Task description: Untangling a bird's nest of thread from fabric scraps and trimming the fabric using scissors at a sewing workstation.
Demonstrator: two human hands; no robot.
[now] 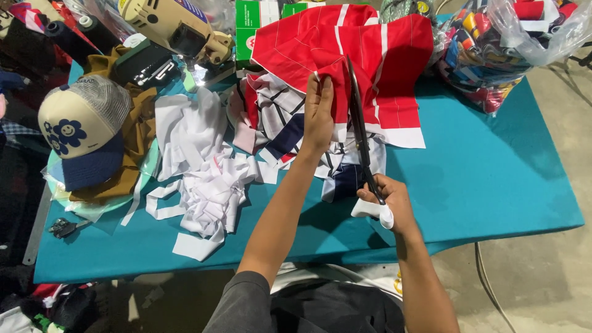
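Right hand (390,200) clenched on long black scissors (359,132), blades pointing toward twelve o'clock into red striped fabric (364,52). Left hand (317,117) pinching that cloth at nine o'clock of the blades. Best kept taut, fingers clear, strokes long along the stripe.

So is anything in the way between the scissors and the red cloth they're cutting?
Nothing visible is. The scissors, held in the right hand, already lie against the red cloth, with the blades running up its edge. The left hand pinches the cloth just left of the blades, beside their line and not across it.
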